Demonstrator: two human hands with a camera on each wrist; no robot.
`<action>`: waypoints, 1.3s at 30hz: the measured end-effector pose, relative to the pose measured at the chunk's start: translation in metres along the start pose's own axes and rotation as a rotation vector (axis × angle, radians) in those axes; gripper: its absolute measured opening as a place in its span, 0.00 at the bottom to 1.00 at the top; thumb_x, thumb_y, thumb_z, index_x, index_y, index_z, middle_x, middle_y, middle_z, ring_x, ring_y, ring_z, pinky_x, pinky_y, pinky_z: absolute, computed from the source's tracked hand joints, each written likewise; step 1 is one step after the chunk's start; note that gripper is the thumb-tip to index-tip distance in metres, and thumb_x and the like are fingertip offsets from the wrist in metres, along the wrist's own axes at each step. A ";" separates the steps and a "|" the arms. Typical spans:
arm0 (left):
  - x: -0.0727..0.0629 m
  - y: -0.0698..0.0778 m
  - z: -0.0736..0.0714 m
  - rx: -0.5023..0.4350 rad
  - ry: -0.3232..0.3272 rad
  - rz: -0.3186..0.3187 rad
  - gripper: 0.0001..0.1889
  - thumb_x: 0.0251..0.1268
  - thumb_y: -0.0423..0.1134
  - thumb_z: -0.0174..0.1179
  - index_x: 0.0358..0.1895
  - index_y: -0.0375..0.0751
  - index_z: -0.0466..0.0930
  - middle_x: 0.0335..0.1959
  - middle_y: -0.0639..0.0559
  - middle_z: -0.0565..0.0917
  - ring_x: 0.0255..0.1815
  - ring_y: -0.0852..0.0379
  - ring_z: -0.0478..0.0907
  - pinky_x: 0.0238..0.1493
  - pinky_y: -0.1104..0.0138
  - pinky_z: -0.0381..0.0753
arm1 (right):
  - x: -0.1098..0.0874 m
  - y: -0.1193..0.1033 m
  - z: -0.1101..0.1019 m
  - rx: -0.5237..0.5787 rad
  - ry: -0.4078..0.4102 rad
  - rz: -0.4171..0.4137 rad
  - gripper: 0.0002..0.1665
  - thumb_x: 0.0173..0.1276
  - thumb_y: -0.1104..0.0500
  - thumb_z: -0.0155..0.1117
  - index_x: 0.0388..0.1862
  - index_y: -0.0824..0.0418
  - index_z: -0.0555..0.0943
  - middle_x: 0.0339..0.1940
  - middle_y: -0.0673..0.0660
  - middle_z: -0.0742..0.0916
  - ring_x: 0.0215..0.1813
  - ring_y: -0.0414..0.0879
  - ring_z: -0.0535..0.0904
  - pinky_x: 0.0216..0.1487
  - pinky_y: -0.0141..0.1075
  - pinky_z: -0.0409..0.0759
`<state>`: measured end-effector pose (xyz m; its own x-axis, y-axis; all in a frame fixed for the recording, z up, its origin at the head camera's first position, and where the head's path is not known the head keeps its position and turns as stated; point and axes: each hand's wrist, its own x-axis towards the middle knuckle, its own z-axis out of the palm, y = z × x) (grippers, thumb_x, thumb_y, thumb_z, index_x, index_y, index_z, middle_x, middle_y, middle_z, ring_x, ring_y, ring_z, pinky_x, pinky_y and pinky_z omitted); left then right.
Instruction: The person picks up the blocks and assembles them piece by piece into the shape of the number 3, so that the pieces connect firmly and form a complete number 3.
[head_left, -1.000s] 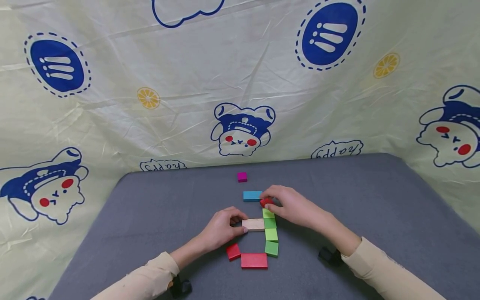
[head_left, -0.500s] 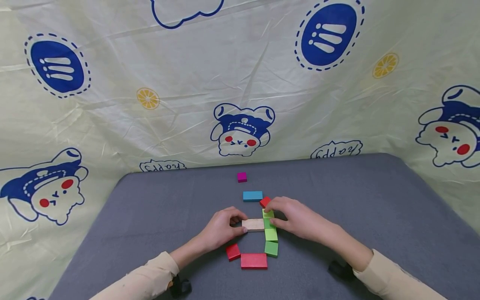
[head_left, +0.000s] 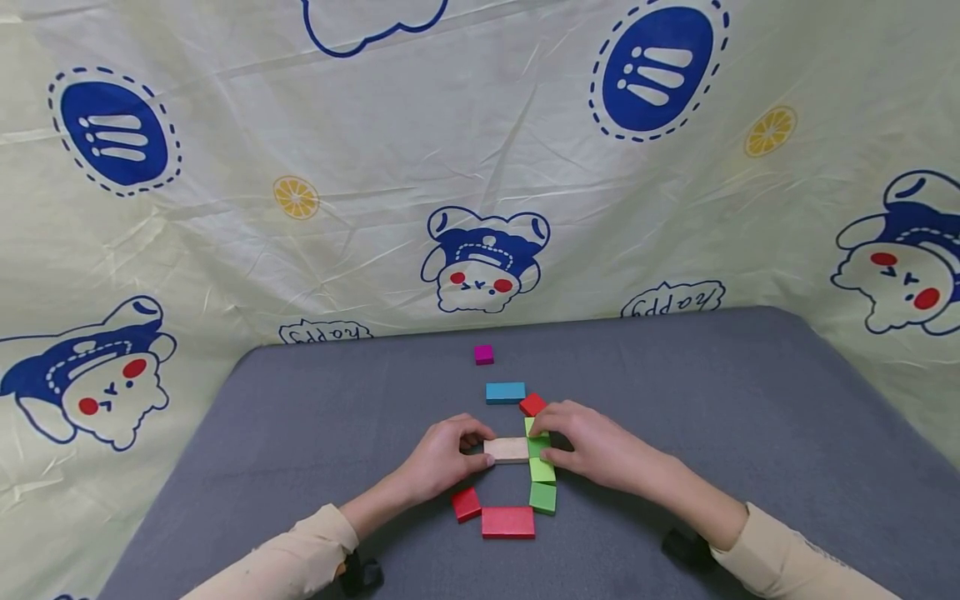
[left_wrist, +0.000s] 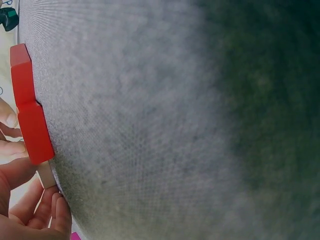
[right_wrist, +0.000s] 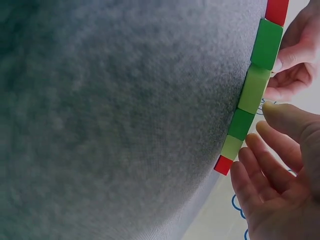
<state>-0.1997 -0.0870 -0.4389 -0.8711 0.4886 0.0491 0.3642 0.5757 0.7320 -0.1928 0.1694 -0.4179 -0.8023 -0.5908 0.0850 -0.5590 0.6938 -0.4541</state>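
Note:
My left hand (head_left: 448, 450) pinches the left end of a pale wooden block (head_left: 507, 451) between thumb and fingers. That block's right end meets a column of alternating light green blocks (head_left: 542, 471) and dark green blocks (head_left: 543, 498) lying on the table. My right hand (head_left: 588, 442) is at the upper right side of this column, its fingers extended against the blocks, as the right wrist view also shows with its dark green block (right_wrist: 241, 124). A small red block (head_left: 533, 404) lies turned at an angle at the column's far end.
A blue block (head_left: 506, 393) lies beside the far red block, and a magenta block (head_left: 484, 355) lies farther back. Nearer me are a wide red block (head_left: 508, 522) and a smaller tilted red block (head_left: 466, 505). A printed curtain (head_left: 375, 167) hangs behind the grey table (head_left: 675, 375).
My right hand has let go of the small red block at the column's far end and moved nearer me along the green blocks. The left hand has stayed on the wooden block.

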 end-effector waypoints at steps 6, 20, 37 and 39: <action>0.001 0.000 0.001 0.000 0.000 0.000 0.11 0.61 0.35 0.68 0.47 0.43 0.85 0.40 0.57 0.79 0.42 0.58 0.75 0.47 0.65 0.77 | -0.001 0.000 0.001 -0.021 0.000 -0.001 0.14 0.63 0.56 0.72 0.48 0.50 0.83 0.50 0.44 0.81 0.52 0.41 0.74 0.52 0.42 0.78; 0.001 -0.001 0.001 -0.025 -0.015 0.003 0.12 0.62 0.37 0.67 0.49 0.43 0.84 0.42 0.56 0.79 0.44 0.57 0.75 0.47 0.64 0.77 | -0.004 0.001 0.006 0.012 0.018 0.009 0.14 0.63 0.60 0.72 0.48 0.52 0.83 0.51 0.47 0.80 0.55 0.46 0.74 0.55 0.46 0.76; 0.025 -0.032 -0.043 0.086 0.103 -0.019 0.11 0.69 0.36 0.61 0.51 0.39 0.83 0.41 0.53 0.80 0.39 0.57 0.74 0.43 0.62 0.76 | -0.002 0.000 0.006 0.001 0.014 0.001 0.16 0.63 0.59 0.72 0.50 0.55 0.83 0.52 0.49 0.80 0.56 0.47 0.74 0.56 0.46 0.76; 0.029 -0.038 -0.048 0.100 0.121 -0.026 0.11 0.68 0.36 0.62 0.50 0.39 0.83 0.40 0.53 0.81 0.38 0.56 0.74 0.43 0.61 0.76 | -0.002 0.000 0.005 0.001 0.012 0.001 0.16 0.63 0.59 0.72 0.50 0.55 0.83 0.53 0.49 0.80 0.56 0.47 0.74 0.56 0.45 0.77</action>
<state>-0.2546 -0.1256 -0.4326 -0.9119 0.3933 0.1169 0.3665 0.6527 0.6630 -0.1896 0.1685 -0.4227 -0.8052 -0.5854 0.0948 -0.5581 0.6939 -0.4549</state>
